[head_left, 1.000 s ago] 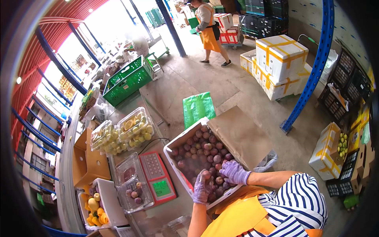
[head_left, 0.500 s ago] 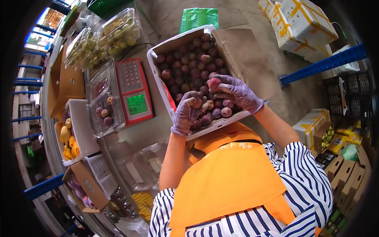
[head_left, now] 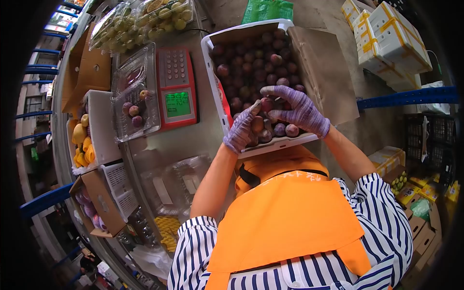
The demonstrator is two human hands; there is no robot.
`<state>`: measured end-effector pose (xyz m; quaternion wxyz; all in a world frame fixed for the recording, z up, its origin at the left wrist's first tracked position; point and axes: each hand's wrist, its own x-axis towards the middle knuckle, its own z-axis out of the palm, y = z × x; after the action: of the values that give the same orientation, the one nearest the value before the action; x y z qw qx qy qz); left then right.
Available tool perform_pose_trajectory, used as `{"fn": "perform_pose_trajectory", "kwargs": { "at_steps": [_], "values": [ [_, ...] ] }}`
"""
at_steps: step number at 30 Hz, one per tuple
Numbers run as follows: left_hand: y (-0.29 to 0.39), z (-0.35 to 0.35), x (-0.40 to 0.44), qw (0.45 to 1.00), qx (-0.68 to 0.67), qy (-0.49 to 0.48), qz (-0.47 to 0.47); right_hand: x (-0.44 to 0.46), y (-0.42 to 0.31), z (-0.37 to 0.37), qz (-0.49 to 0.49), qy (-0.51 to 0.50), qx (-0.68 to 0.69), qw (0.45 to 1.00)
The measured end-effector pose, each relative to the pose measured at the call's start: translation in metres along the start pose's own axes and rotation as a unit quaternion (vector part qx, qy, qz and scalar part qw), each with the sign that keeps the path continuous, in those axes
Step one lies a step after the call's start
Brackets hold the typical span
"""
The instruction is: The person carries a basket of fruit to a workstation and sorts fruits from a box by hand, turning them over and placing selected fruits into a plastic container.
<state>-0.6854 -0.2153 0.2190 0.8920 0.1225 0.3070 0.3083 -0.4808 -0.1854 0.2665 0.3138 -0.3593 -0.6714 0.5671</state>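
A white box (head_left: 211, 67) full of dark red plums (head_left: 249, 67) stands in front of me. Both hands wear purple knitted gloves over its near end. My right hand (head_left: 304, 113) pinches a red plum (head_left: 267, 105) between thumb and fingers. Close on its left, my left hand (head_left: 241, 129) curls around a brownish plum (head_left: 257, 125), its fingertips by the right hand's plum. To the left, an open clear plastic clamshell (head_left: 126, 87) holds several plums (head_left: 134, 110). Between clamshell and box sits a red scale (head_left: 177, 89) with a lit green display.
Packs of green fruit (head_left: 166, 19) lie at the table's far end. Empty clear containers (head_left: 174, 186) are on the near table (head_left: 150, 152). A cardboard flap (head_left: 326, 72) folds out from the box's right side. White foam boxes (head_left: 394, 36) and a blue beam (head_left: 408, 98) are at right.
My hands have come closer together, and the right hand's plum has moved down toward the left hand. The view has shifted, so the box and scale appear farther right and slightly higher.
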Motion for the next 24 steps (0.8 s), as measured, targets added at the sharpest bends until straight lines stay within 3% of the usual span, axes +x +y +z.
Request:
{"fn": "perform_pose_trajectory", "kwargs": {
  "at_steps": [1,2,4,7,9,12,14,17,20,21,24],
  "values": [
    [0.000,0.014,-0.001,1.000,-0.009,0.015,0.021,0.002,-0.008,-0.001,0.023,0.008,0.038,0.999],
    [0.002,0.015,0.002,0.996,-0.026,-0.079,0.040,0.001,-0.013,-0.003,0.082,0.018,0.131,0.988],
    [-0.003,0.009,0.003,0.996,-0.007,-0.029,0.088,0.003,-0.015,-0.011,0.070,0.071,0.033,0.994],
    [0.000,0.004,0.001,0.988,0.008,-0.031,0.151,0.004,0.010,-0.017,0.028,0.161,0.012,0.986],
    [0.002,0.011,-0.002,0.985,-0.040,-0.043,0.161,0.002,0.016,-0.025,0.029,0.171,-0.070,0.982],
    [-0.004,0.001,0.005,0.980,-0.045,0.053,0.189,-0.004,0.025,-0.038,-0.004,0.192,-0.247,0.950],
    [-0.008,-0.009,0.007,0.977,-0.050,0.044,0.205,0.000,0.023,-0.039,0.037,0.153,-0.278,0.948],
    [-0.011,-0.010,0.005,0.978,-0.028,0.067,0.194,0.015,0.037,-0.032,-0.002,0.085,-0.498,0.863],
    [-0.010,-0.008,0.005,0.978,0.034,0.083,0.187,0.033,0.049,-0.022,0.102,0.084,-0.530,0.838],
    [-0.009,-0.007,0.005,0.974,0.071,0.092,0.193,0.035,0.045,-0.021,0.094,0.095,-0.517,0.845],
    [-0.005,0.001,0.004,0.970,0.112,0.103,0.191,0.030,0.041,-0.027,0.071,0.144,-0.317,0.935]
  ]
}}
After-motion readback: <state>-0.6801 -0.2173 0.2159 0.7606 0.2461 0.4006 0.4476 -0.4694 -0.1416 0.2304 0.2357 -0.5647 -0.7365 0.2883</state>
